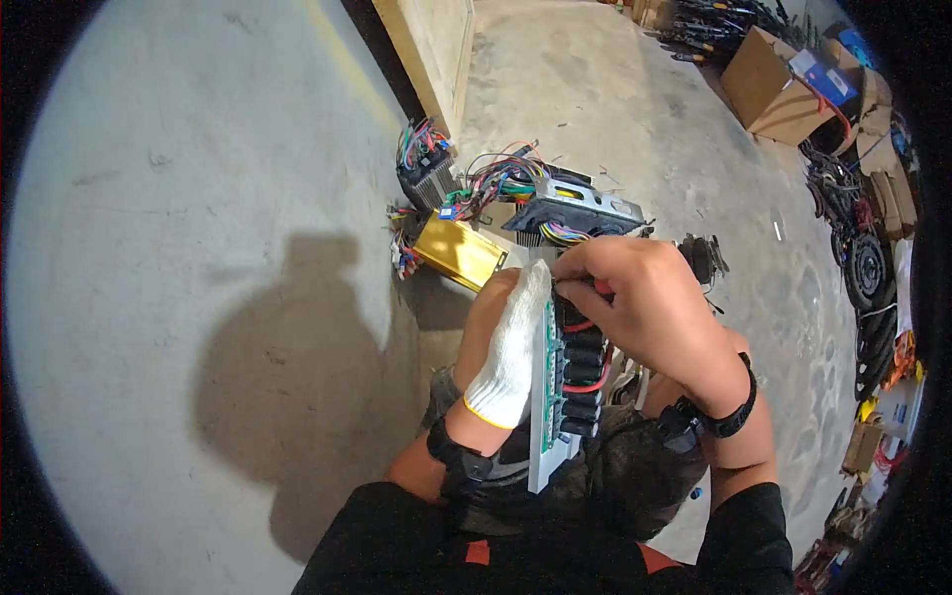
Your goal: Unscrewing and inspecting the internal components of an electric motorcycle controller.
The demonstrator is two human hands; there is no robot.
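Observation:
My left hand (514, 342), in a white knitted glove, grips a green circuit board (551, 382) fixed to a flat grey metal plate (540, 451). The board stands on edge above my lap. Along its right side sits a row of black cylindrical capacitors (583, 382), with a thick red wire (593, 387) looping past them. My bare right hand (635, 297) is closed at the board's far end, thumb and fingers pinched together. A bit of red shows between its fingers, but what they hold is mostly hidden.
Beyond my hands lie a gold metal box (461, 250), a finned black controller (426, 174) and a silver-cased unit (580, 208) with bundled coloured wires. A grey wall (198, 198) rises at left. Cardboard boxes (778, 89), black cables and a small wheel (868, 270) line the right side.

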